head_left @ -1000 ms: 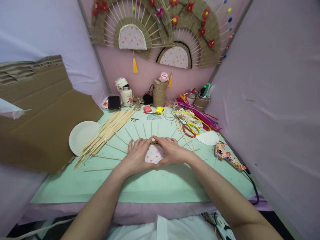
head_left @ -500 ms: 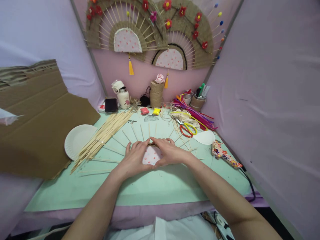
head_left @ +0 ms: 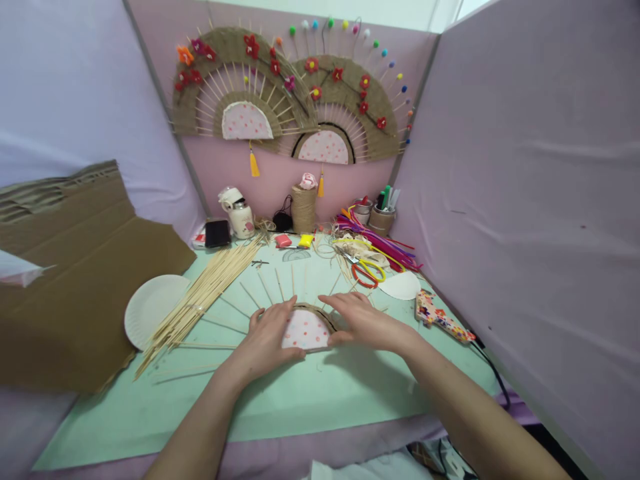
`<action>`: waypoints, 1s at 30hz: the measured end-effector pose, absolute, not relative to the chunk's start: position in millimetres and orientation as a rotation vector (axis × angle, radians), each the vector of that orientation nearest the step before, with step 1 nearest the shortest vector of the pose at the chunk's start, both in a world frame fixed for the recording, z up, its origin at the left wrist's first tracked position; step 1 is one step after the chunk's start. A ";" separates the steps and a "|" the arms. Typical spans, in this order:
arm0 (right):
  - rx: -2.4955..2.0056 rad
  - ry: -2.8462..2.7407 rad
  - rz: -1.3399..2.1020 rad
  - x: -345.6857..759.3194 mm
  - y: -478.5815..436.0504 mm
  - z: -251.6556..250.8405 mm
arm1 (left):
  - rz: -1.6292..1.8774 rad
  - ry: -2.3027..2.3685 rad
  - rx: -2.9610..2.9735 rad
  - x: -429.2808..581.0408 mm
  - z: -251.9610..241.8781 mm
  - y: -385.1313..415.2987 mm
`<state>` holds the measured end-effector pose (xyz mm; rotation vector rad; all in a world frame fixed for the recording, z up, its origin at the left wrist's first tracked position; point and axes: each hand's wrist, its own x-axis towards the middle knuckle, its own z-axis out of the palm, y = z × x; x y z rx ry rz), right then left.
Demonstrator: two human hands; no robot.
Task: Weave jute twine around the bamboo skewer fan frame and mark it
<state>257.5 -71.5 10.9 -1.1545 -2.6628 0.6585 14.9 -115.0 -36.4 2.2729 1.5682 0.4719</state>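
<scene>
My left hand lies over the left side of the dotted half-round piece, with thumb and fingers spread apart. My right hand is at the right curved edge, its thumb also apart from the fingers; whether it touches, I cannot tell. The piece lies between my hands, and thin sticks go out around its curve. From its straight edge, a wide stretch of green cover reaches toward me. The stick bundle is at left, the glue gun at right. Behind, decorated fans hang on the pink wall.
</scene>
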 end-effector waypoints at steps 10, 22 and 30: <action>-0.867 -2.033 0.757 226.0 -113.8 6.3 | 1.384 1.226 1.298 31.1 -3.2 -123.8; -0.829 -1.485 0.690 166.9 -63.0 14.0 | 1.508 0.883 0.375 50.0 -8.5 -77.5; -0.873 -1.664 0.589 177.1 -52.2 -14.8 | 1.425 1.145 0.002 31.8 -31.3 -85.9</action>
